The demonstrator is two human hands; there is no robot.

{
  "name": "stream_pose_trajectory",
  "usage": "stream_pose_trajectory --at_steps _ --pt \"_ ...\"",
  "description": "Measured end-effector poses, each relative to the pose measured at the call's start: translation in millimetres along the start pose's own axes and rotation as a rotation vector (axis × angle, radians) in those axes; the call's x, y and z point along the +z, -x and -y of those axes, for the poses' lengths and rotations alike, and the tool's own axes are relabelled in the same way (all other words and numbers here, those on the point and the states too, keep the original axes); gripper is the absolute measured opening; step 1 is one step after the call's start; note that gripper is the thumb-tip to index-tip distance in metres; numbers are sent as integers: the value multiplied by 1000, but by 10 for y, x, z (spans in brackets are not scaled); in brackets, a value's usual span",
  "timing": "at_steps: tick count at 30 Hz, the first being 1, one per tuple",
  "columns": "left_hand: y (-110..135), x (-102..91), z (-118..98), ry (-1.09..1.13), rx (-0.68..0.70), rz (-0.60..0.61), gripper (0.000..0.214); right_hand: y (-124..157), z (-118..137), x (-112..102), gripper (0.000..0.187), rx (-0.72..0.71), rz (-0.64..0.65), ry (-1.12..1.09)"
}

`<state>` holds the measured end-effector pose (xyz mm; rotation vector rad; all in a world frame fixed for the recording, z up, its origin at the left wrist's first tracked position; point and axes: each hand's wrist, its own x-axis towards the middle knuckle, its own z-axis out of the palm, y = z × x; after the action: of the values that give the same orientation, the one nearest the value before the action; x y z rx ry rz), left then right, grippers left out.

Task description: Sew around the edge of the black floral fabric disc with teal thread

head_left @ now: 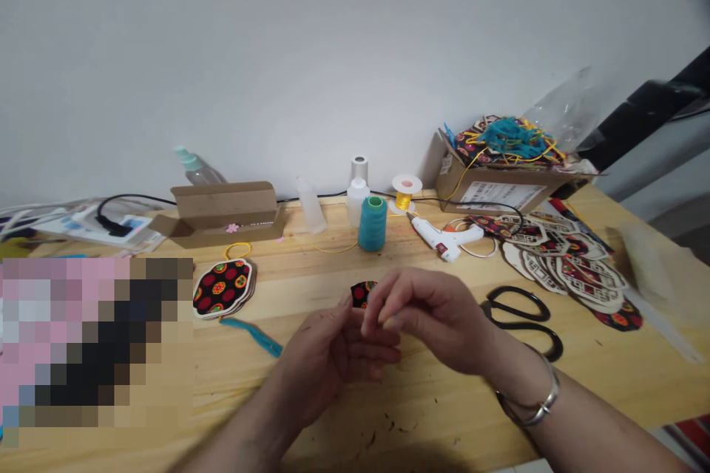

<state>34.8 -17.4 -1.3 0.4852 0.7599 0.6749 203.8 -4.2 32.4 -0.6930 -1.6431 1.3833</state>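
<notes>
My left hand (pixel 338 355) is turned palm up over the wooden table, fingers stretched out and slightly bent, with nothing visible resting on them. Just above its fingers, my right hand (pixel 433 318) has its thumb and fingertips pinched together; whatever they hold, if anything, is too small to see. A black piece of fabric with red and orange patterns (pixel 362 293) shows behind both hands, partly hidden by them. I cannot tell whether it is touched or lies on the table. Black-handled scissors (pixel 521 325) lie beside my right wrist.
A stack of patterned pieces (pixel 222 288) with a teal tassel (pixel 255 334) lies left. Behind stand teal thread (pixel 372 225), a yellow thread spool (pixel 404 196) and a white glue gun (pixel 444 236). Wooden cutouts (pixel 582 277) and a full cardboard box (pixel 504 188) are right; an open carton (pixel 222 225) is back left.
</notes>
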Motion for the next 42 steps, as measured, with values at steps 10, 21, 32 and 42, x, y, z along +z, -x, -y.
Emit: stream_pose_trajectory --at_steps 10,21,32,42 --pt "-24 14 -59 -39 15 -144 14 30 58 114 15 85 648 467" --pt "-43 -18 -36 -49 119 -177 13 80 -123 226 8 87 981 446" --pt "-45 0 -35 7 123 -161 13 110 -124 303 20 69 1104 441" --pt "-59 -16 -11 -38 114 -185 14 14 -109 26 31 585 512 43"
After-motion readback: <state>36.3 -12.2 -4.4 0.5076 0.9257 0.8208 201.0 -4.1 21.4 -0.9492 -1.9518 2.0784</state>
